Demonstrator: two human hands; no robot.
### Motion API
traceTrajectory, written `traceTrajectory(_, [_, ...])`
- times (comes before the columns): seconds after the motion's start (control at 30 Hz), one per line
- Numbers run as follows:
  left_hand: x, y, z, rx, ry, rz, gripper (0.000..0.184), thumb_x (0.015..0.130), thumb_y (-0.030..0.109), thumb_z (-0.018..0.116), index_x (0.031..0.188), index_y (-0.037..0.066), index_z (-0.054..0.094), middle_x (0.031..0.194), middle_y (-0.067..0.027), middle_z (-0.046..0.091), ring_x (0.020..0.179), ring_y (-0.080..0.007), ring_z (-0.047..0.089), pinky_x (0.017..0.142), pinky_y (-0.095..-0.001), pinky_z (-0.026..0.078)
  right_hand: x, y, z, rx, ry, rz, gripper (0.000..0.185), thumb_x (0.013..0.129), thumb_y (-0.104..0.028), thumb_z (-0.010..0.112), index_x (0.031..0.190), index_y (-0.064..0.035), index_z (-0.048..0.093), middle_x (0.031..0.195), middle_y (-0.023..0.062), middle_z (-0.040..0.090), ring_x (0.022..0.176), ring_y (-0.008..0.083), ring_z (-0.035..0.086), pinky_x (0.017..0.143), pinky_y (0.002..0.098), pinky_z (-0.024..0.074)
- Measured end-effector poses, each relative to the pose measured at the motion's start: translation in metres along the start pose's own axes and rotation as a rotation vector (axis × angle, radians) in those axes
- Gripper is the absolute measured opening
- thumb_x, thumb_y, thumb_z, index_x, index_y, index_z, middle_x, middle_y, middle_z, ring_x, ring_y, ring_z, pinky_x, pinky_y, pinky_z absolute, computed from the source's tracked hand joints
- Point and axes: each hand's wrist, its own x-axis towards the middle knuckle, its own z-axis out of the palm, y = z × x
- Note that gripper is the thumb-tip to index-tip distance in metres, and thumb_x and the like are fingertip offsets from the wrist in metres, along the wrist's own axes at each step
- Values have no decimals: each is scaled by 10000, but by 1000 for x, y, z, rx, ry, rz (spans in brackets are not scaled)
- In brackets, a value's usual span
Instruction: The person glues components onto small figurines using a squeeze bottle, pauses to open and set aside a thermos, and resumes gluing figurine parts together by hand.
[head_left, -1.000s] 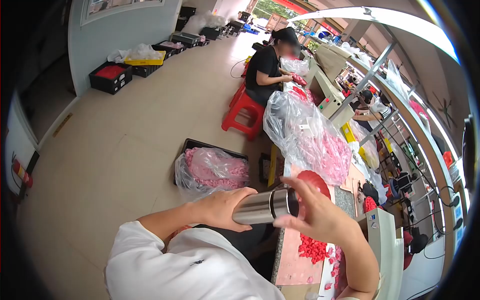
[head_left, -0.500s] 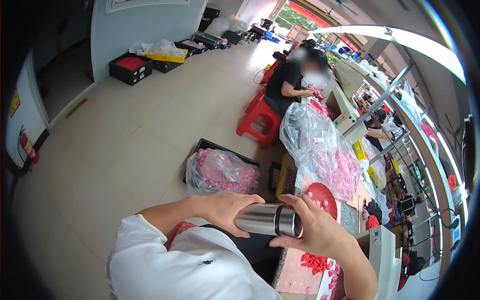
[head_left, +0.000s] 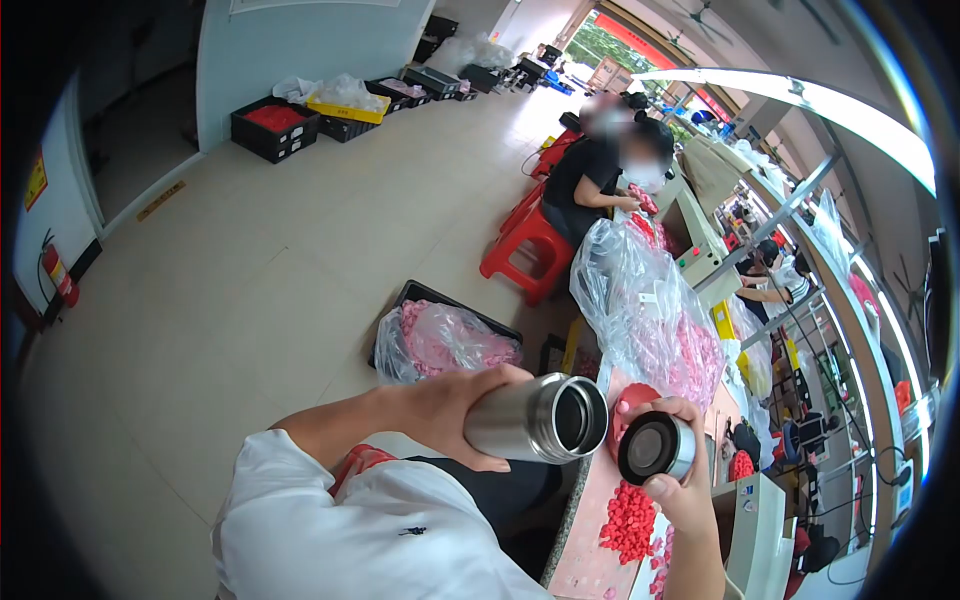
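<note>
My left hand point(head_left: 446, 416) is wrapped round a stainless steel thermos flask point(head_left: 508, 420), which lies tilted on its side with its open mouth facing right. The lid point(head_left: 656, 447) is apart from the flask, its dark underside toward me, and my right hand point(head_left: 688, 470) grips it by the rim. Below the lid, small red pieces point(head_left: 628, 522) lie heaped on the pink work surface point(head_left: 582, 560). A red dish point(head_left: 630, 402) holding a few pink pieces is partly hidden behind the lid.
A large clear bag of pink pieces point(head_left: 650, 310) covers the bench further along. On the floor stands a black crate point(head_left: 415, 290) with a bag of pink pieces. A co-worker point(head_left: 590, 175) sits near a red stool point(head_left: 528, 255). Crates point(head_left: 275, 130) line the wall.
The lid has come off the flask. My right hand has moved right with it, and the flask's open mouth now shows.
</note>
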Motion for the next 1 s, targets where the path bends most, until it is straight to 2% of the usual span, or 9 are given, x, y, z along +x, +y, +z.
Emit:
traceTrajectory(0.07, [5, 7, -7, 6, 53, 77, 823, 587, 167, 828, 1259, 107, 356, 1111, -120, 557, 981, -286, 595, 848, -391, 472, -5, 6, -5, 47, 107, 12, 827, 619, -404, 819, 1210, -25, 381, 1128, 147, 545, 1037, 210, 555, 891, 315, 449])
traceTrajectory(0.13, [11, 16, -16, 122, 160, 214, 854, 561, 157, 841, 1262, 103, 355, 1140, -126, 557, 991, -293, 600, 848, -397, 484, -12, 13, -12, 21, 132, -17, 827, 625, -414, 815, 1206, -21, 377, 1121, 154, 555, 1033, 212, 562, 896, 319, 452])
traceTrajectory(0.27, [21, 16, -25, 114, 160, 419, 907, 505, 270, 902, 1233, 72, 398, 1091, -151, 590, 980, -322, 624, 829, -407, 517, -24, 12, -19, 32, 193, 34, 818, 632, -415, 811, 1200, -21, 374, 1118, 158, 560, 1018, 221, 577, 899, 331, 456])
traceTrajectory(0.37, [27, 27, -27, 147, 177, 532, 780, 588, 238, 851, 1213, 64, 418, 1071, -154, 599, 933, -322, 635, 807, -421, 528, -28, 14, -25, 15, 211, 17, 816, 638, -425, 807, 1200, -26, 370, 1105, 157, 561, 1005, 216, 586, 866, 322, 476])
traceTrajectory(0.47, [34, 36, -30, 252, 172, 639, 700, 614, 189, 818, 1191, 53, 446, 1030, -147, 610, 898, -316, 638, 791, -444, 530, -34, 13, -25, 38, 245, 41, 820, 645, -440, 801, 1202, -24, 366, 1087, 146, 560, 991, 209, 586, 860, 316, 477])
traceTrajectory(0.6, [41, 42, -31, 267, 163, 664, 681, 630, 178, 806, 1193, 53, 444, 1026, -143, 609, 889, -317, 639, 773, -444, 536, -43, 7, -24, 39, 250, 55, 829, 639, -435, 808, 1206, -26, 363, 1091, 145, 558, 995, 202, 579, 853, 312, 478])
traceTrajectory(0.8, [54, 55, -34, 389, 212, 778, 548, 690, 140, 760, 1148, 62, 469, 1006, -127, 613, 870, -296, 645, 758, -448, 541, -53, 8, -28, 43, 271, 40, 835, 639, -447, 806, 1208, -25, 364, 1099, 143, 556, 995, 192, 567, 854, 307, 465])
traceTrajectory(0.87, [57, 64, -35, 479, 193, 764, 401, 794, 168, 661, 1089, 109, 396, 1009, -151, 586, 863, -301, 653, 803, -463, 529, -57, 7, -29, 26, 291, 42, 846, 632, -448, 805, 1211, -19, 361, 1102, 143, 555, 997, 196, 567, 867, 307, 455])
traceTrajectory(1.0, [65, 73, -41, 550, 171, 803, 362, 816, 159, 641, 1074, 114, 391, 1011, -148, 582, 854, -302, 656, 795, -468, 532, -64, 4, -29, 26, 315, 54, 857, 623, -443, 806, 1215, -13, 361, 1104, 141, 554, 997, 192, 563, 872, 303, 447])
